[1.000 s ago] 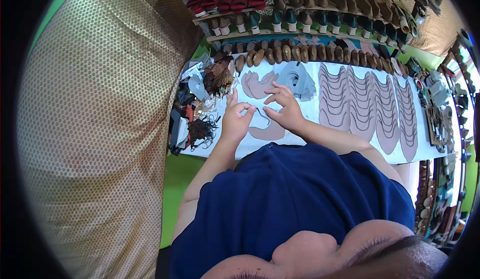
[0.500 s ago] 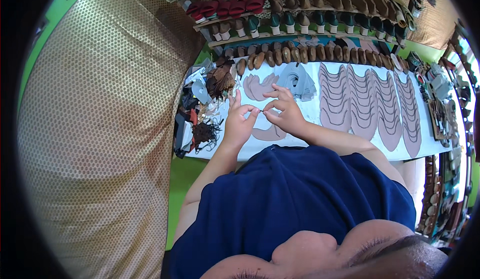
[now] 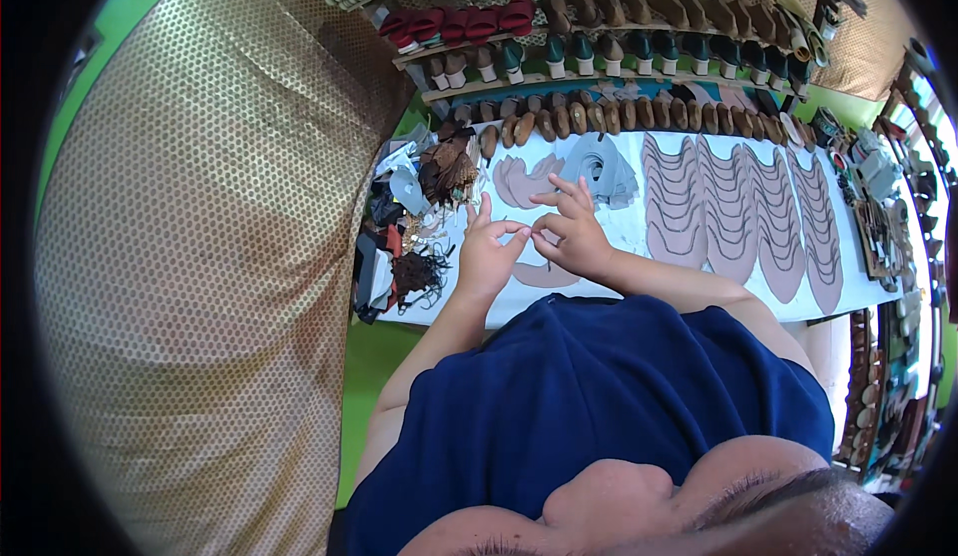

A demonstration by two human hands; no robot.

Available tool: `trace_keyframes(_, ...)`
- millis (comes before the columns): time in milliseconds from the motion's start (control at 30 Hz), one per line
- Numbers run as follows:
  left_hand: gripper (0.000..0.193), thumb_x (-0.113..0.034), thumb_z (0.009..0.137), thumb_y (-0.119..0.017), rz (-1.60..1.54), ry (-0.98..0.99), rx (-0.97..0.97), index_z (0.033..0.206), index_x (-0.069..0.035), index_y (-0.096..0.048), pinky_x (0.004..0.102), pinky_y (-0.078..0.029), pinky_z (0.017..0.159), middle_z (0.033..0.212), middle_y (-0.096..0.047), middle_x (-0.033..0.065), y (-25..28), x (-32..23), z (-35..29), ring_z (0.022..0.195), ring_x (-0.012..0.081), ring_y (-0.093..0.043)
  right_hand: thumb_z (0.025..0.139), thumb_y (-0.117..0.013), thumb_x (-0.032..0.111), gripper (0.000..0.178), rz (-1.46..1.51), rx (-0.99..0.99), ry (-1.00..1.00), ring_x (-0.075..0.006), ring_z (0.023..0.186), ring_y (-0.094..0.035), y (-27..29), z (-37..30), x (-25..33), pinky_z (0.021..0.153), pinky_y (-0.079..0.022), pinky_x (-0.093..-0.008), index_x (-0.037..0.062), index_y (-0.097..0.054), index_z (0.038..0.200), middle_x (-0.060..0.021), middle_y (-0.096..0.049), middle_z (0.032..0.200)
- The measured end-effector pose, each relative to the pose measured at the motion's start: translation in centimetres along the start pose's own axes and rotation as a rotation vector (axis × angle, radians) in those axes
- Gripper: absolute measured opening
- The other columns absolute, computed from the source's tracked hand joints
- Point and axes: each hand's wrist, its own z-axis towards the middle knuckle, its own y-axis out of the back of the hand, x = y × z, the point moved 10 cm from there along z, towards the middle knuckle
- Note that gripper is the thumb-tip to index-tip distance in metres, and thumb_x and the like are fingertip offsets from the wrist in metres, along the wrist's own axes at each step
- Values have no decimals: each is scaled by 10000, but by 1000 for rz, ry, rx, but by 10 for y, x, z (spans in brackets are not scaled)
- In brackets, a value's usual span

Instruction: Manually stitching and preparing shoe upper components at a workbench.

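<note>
My left hand [image 3: 487, 262] and my right hand [image 3: 579, 242] meet at the fingertips above the near edge of the white table [image 3: 614, 277]. Each pinches with thumb and forefinger, the other fingers raised. Whatever lies in the pinches is too small to make out. Below them rests a curved beige shoe-upper piece [image 3: 542, 276], partly hidden by my right hand. Just beyond are a fanned stack of similar beige pieces [image 3: 524, 187] and a pile of grey-blue curved pieces [image 3: 611, 179].
Rows of overlapping beige pieces with dark curved edges [image 3: 674, 246] cover the table's right. Dark tangled cords [image 3: 419, 275] and scraps crowd the left end. Shoe forms [image 3: 644, 115] line the back, below shelves of shoes [image 3: 559, 55]. A patterned gold curtain [image 3: 210, 257] hangs at left.
My fingertips have drawn together over the small dark thing that showed between them earlier. The whole view has shifted slightly.
</note>
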Motion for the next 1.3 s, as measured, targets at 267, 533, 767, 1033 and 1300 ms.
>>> trace_keyframes(267, 143, -231, 855, -745, 71, -47, -85, 966, -150, -785, 467, -258, 1159, 1537, -311, 300, 12, -1, -2, 1467, 467, -216, 759, -796, 172, 122, 206, 69, -259, -403, 1419, -320, -21, 5, -24, 1135, -287, -510, 123, -720, 840, -113, -579, 1348)
trace_keyframes(533, 265, -229, 856, -741, 92, -119, -64, 1105, -140, -755, 466, -254, 1160, 1540, -279, 324, 10, 5, 2, 1466, 470, -213, 758, -804, 217, 107, 294, 128, -385, -422, 1412, -317, -40, -2, -45, 1134, -289, -505, 145, -763, 826, -146, -538, 1415)
trace_keyframes(767, 826, -204, 898, -648, 110, 26, -281, 1543, 15, -182, 415, -219, 1182, 1586, -127, 332, 28, 67, 7, 1480, 437, -186, 750, -775, 168, 92, 148, 133, -499, -410, 1349, -415, -24, -20, -108, 1112, -327, -462, 124, -759, 829, -146, -563, 1393)
trace_keyframes(1033, 834, -241, 887, -640, 163, 373, -82, 1534, 31, -190, 451, -192, 1198, 1602, -119, 294, -65, 227, -69, 1482, 436, -164, 700, -770, 187, 112, 38, 250, -683, -375, 1265, -489, -1, -76, -202, 1060, -387, -426, 104, -767, 774, -191, -623, 1287)
trace_keyframes(1300, 827, -327, 903, -593, 435, 280, 203, 1542, 9, -191, 494, -140, 1211, 1630, -124, 210, -131, 256, -91, 1502, 375, -154, 666, -746, 231, 132, -28, 643, -406, -468, 1308, -434, -145, -134, -194, 1096, -363, -519, 129, -772, 746, -162, -644, 1265)
